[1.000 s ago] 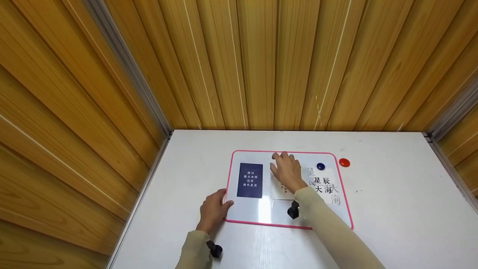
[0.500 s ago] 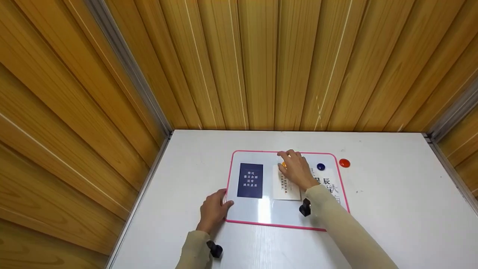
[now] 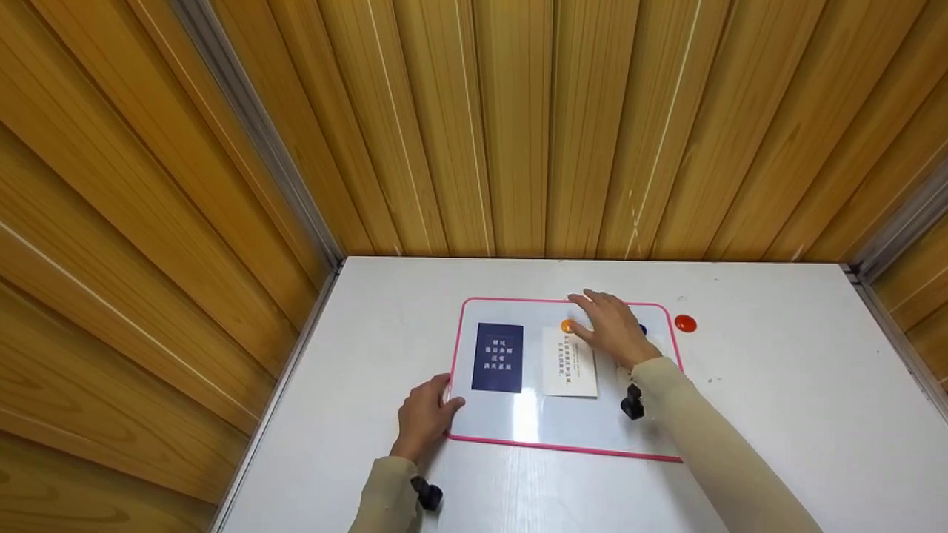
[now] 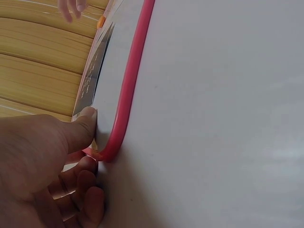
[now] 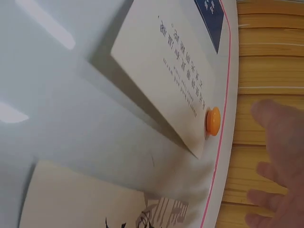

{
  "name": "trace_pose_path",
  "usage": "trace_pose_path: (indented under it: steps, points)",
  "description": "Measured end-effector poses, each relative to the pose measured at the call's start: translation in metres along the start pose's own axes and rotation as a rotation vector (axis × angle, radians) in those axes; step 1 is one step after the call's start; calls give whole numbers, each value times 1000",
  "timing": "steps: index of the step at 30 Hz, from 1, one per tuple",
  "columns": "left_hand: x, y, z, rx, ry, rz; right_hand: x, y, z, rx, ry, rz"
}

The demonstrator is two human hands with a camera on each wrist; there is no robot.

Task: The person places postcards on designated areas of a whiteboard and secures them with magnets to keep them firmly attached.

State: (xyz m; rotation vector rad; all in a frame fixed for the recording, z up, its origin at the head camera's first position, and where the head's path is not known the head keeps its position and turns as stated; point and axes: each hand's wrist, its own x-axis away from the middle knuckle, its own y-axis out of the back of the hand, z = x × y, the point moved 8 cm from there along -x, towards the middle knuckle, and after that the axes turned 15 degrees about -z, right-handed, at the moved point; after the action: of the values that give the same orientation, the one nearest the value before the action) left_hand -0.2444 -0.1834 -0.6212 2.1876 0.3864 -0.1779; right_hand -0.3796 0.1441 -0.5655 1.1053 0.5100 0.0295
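A white magnetic board (image 3: 489,418) with a pink rim lies on the table. My left hand (image 3: 424,416) holds its left edge, thumb on top and fingers curled at the rim in the left wrist view. On the board are a dark blue card (image 3: 497,357) and a cream card (image 3: 570,366) with printed characters. An orange magnet (image 5: 213,121) sits at the cream card's top edge. My right hand (image 3: 615,327) hovers to the right of that magnet with fingers spread, holding nothing. Behind it, another printed card (image 5: 80,199) and a dark blue magnet (image 3: 643,330) are partly hidden.
Off the board's upper right corner, a red magnet (image 3: 686,323) lies on the white table (image 3: 785,385). Wood-patterned walls (image 3: 511,148) rise behind the table and at its sides. A black device is strapped to each wrist.
My right hand has moved right, off the orange magnet, uncovering it and the cream card. Its arm now covers most of the right-hand card. My left hand stays at the board's edge.
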Motion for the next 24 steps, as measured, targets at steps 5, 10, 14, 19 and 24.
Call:
trace_pose_path:
  steps: [5, 10, 14, 19, 24]
  points:
    - [0, -1, 0, 0, 19, 10, 2, 4, -14, 44, -5, 33]
    - [0, -1, 1, -4, 24, 8, 5, 8, -32, 75, -39, 66]
    - [0, 0, 0, -11, 0, -5, 8, 10, -50, 92, -76, 91]
    - [0, 1, -2, -6, -14, -10, 13, 15, -70, 84, -119, 108]
    - [1, 0, -1, -7, -12, -5, 19, 24, -84, 66, -158, 101]
